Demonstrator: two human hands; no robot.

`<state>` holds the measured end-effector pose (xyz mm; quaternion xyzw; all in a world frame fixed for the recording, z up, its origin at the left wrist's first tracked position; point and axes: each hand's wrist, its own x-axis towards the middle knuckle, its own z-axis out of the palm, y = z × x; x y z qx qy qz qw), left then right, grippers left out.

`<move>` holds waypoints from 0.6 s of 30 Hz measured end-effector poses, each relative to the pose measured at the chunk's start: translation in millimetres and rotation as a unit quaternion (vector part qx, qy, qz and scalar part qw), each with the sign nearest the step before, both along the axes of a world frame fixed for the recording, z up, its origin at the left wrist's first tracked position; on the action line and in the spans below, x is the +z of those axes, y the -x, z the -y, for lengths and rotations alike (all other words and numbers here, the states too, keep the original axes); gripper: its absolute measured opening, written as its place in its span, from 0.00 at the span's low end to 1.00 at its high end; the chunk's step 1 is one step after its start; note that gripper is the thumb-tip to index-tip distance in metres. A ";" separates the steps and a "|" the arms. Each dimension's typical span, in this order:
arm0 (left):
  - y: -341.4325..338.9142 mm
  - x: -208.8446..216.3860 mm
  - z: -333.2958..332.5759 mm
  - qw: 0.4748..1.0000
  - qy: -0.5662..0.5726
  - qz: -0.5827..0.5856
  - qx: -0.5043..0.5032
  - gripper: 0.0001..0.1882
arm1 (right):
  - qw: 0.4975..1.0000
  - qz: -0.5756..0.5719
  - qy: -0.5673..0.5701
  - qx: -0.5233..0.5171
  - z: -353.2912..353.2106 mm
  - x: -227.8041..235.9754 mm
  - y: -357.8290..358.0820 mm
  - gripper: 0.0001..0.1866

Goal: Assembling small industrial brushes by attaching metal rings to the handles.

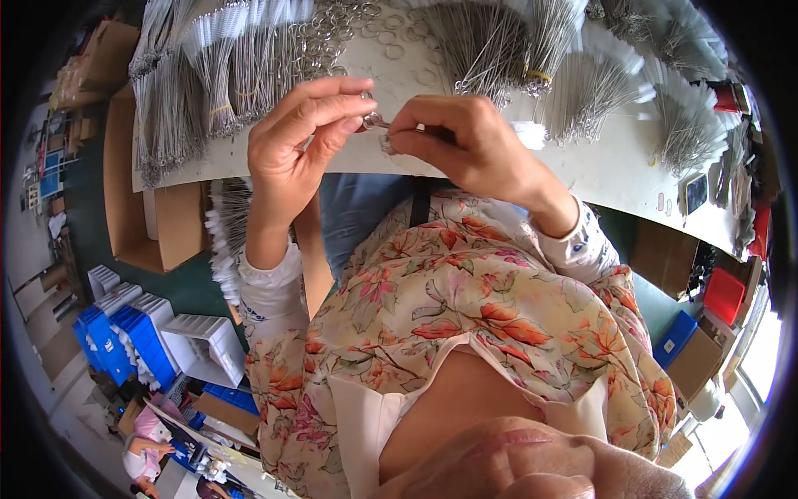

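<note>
Over the near edge of the table, my hands meet in front of my chest. My left hand [295, 137] pinches a small metal ring [371, 121] between thumb and fingers. From the other side, my right hand [474, 137] is closed on a thin metal wire that touches the ring; most of the wire is hidden by the fingers. A small whitish bit [386, 144] shows under the right fingertips, too small to name. Behind my hands lie loose metal rings [391, 37] in a scattered heap, beside bundles of thin wire brushes [220, 75] with white bristle ends.
More brush bundles [594, 87] cover the right of the white table [582, 179], near a dark phone-like device [697, 193]. An open cardboard box [133, 200] stands left of the table. Blue and white plastic bins [141, 333] sit lower left; another person [148, 445] is beyond them.
</note>
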<state>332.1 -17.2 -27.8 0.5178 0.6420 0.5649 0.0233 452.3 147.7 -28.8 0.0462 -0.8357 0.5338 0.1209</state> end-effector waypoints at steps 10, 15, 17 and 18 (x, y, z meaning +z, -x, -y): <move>-9.1 17.3 -6.0 0.996 0.025 0.074 -0.051 0.11 | 0.998 0.009 0.053 0.023 -3.8 6.1 -7.4 0.04; -20.7 21.8 -12.8 0.995 -0.032 0.097 0.006 0.13 | 0.938 0.095 0.331 0.020 -11.6 23.9 -3.8 0.07; -21.6 22.2 -15.6 0.997 -0.070 0.007 0.031 0.15 | 0.938 0.096 0.332 0.013 -6.0 31.6 -0.2 0.07; -20.5 22.9 -16.2 0.997 -0.069 0.007 0.031 0.15 | 0.938 0.095 0.333 0.005 -2.5 34.3 2.5 0.08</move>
